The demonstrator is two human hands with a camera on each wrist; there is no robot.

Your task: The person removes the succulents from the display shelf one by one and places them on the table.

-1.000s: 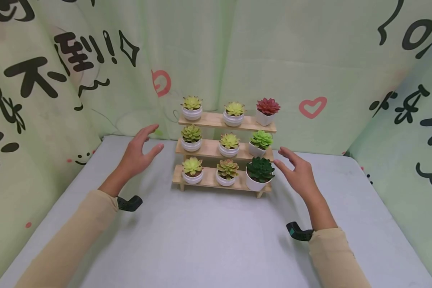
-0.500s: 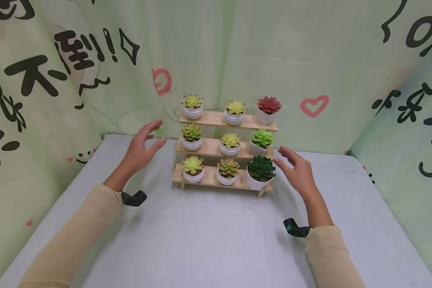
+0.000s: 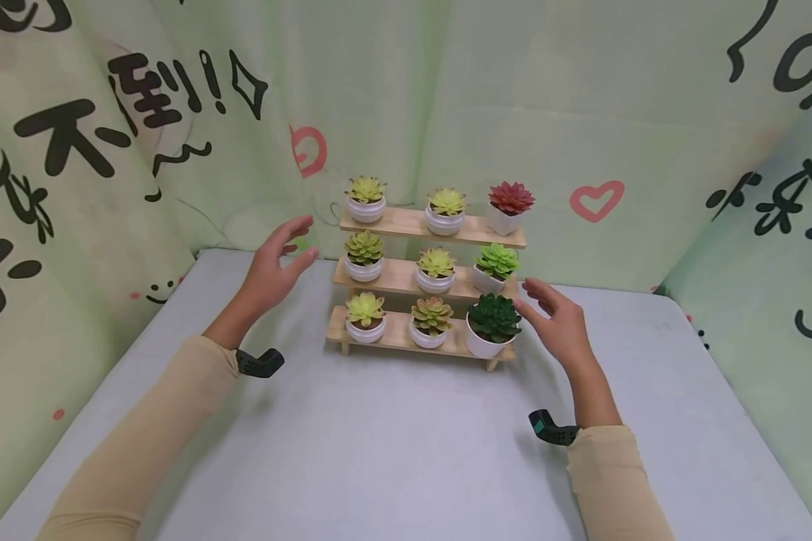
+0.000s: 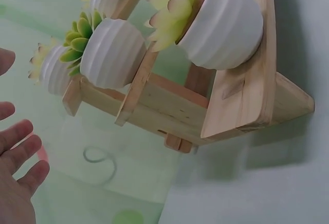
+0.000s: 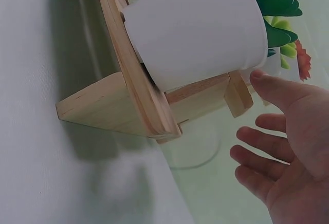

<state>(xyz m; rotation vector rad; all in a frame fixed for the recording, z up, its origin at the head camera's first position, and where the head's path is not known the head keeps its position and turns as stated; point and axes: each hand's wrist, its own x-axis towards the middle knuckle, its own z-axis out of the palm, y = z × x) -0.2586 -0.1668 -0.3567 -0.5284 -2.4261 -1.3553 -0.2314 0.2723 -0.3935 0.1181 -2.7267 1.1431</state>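
A three-tier wooden stand [image 3: 395, 276] holds several potted succulents in white pots. My left hand [image 3: 271, 274] hovers to the left of the stand, fingers relaxed and holding nothing. In the left wrist view its fingers [image 4: 18, 139] are apart from the pots. My right hand [image 3: 560, 330] is at the stand's right side, closest to the dark green succulent [image 3: 494, 319] on the lowest tier. In the right wrist view the thumb is close to that plant's white pot [image 5: 198, 31]; whether it touches the rim, I cannot tell. The other right fingers [image 5: 262, 147] extend loosely beside the stand.
A red succulent [image 3: 510, 199] sits at the right end of the top tier, with a bright green succulent [image 3: 497, 261] below it. The stand rests on a white table [image 3: 392, 443]. A pale green printed curtain [image 3: 514, 90] surrounds the table's back and sides.
My left hand has moved slightly right and farther back, nearer the stand. My right hand has stayed almost in place. The view has shifted a little; the pots keep their places on the stand.
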